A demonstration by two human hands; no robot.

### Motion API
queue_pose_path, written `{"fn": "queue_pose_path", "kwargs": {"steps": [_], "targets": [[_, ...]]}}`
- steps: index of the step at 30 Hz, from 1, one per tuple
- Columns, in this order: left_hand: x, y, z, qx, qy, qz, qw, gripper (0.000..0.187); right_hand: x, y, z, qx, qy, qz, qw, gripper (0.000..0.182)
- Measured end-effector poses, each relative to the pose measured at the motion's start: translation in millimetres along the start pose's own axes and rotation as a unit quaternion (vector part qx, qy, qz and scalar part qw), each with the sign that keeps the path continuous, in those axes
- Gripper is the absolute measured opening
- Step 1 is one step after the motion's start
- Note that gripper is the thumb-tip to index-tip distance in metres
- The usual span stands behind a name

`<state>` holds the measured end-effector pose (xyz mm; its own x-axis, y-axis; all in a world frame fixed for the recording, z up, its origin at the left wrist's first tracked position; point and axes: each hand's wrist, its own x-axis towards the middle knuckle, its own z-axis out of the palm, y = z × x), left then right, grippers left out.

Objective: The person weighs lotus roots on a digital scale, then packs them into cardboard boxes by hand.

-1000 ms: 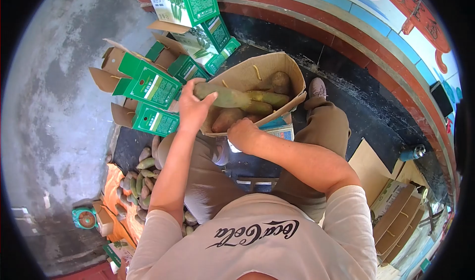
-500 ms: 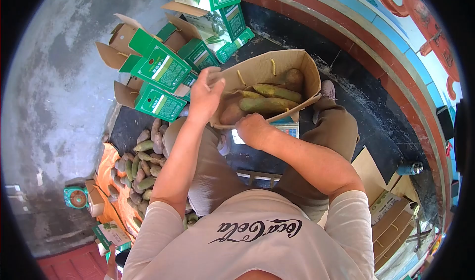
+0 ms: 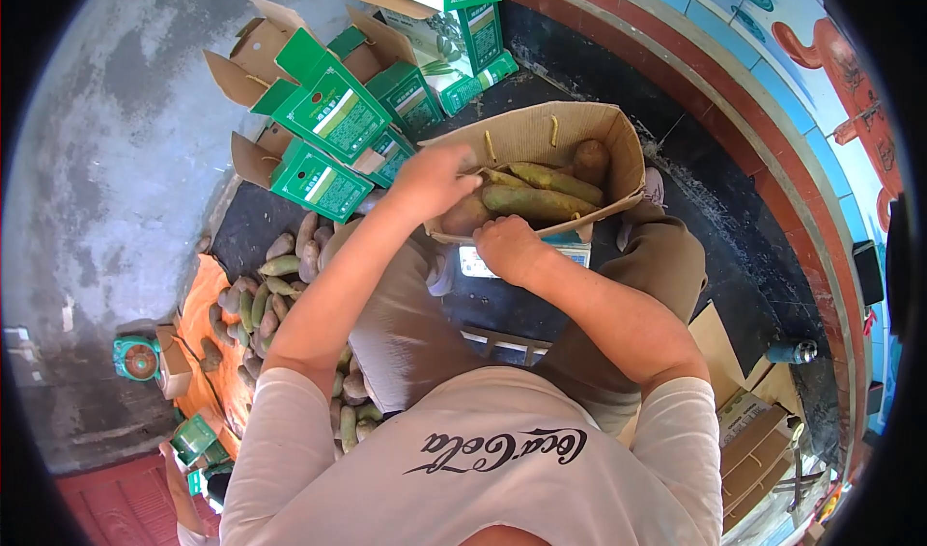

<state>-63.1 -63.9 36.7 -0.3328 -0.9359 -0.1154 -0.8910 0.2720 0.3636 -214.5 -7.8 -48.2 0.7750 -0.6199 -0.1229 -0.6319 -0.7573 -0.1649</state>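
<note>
An open brown cardboard box (image 3: 521, 127) with yellow rope loops stands tilted between my knees. Several thick green-brown tubers (image 3: 541, 203) lie inside it. My right hand (image 3: 512, 249) is closed on the box's near rim. Over the left end of the box, my left hand (image 3: 435, 181) is slightly blurred, thumb and fingers apart, close to a rounded brown tuber (image 3: 466, 216). I see nothing held in it. Partly hidden under the box is a scale (image 3: 570, 253) with a blue keypad and a lit display.
Green and white cartons (image 3: 333, 112) stand open at the upper left, with more stacked behind. A pile of tubers (image 3: 261, 305) lies on orange sheeting (image 3: 198, 334) to my left. Flattened cardboard (image 3: 753, 459) and a bottle (image 3: 792, 353) are on the right. Another person's arm (image 3: 179, 488) shows at lower left.
My left hand has moved down and right, from above the box's left corner to over its left end. My right hand keeps hold of the near rim. The view has shifted slightly.
</note>
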Motion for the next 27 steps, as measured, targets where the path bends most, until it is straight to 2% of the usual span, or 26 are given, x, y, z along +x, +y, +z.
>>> {"fn": "queue_pose_path", "kwargs": {"steps": [3,6,9,12,15,18,24,27], "targets": [[25,-4,26,0.073,-0.16,-0.025,0.984,0.04,-1,-1,-6,0.016,-0.01,0.007,1.0,0.015],[43,-15,68,0.171,-0.273,-0.06,0.945,0.043,-2,0,-7,0.034,-0.008,0.013,0.999,0.015],[48,-28,102,0.203,-0.324,-0.064,0.922,0.057,-5,-2,-8,0.038,0.003,0.015,0.999,0.014],[36,-21,99,0.162,-0.309,-0.143,0.926,0.056,-6,-2,-5,0.033,0.011,0.018,0.999,0.014],[40,-28,108,0.177,-0.329,-0.139,0.917,0.065,-8,-2,-2,0.026,0.023,0.012,0.999,0.014],[43,-29,116,0.153,-0.319,-0.158,0.922,0.065,-9,0,-4,0.032,0.027,0.016,0.999,0.014],[52,-31,100,0.158,-0.295,-0.126,0.934,0.065,-11,1,-11,0.037,0.011,0.02,0.999,0.015],[57,-49,100,0.13,-0.236,-0.1,0.958,0.055,-11,1,-11,0.034,0.02,0.017,0.999,0.015]]}}
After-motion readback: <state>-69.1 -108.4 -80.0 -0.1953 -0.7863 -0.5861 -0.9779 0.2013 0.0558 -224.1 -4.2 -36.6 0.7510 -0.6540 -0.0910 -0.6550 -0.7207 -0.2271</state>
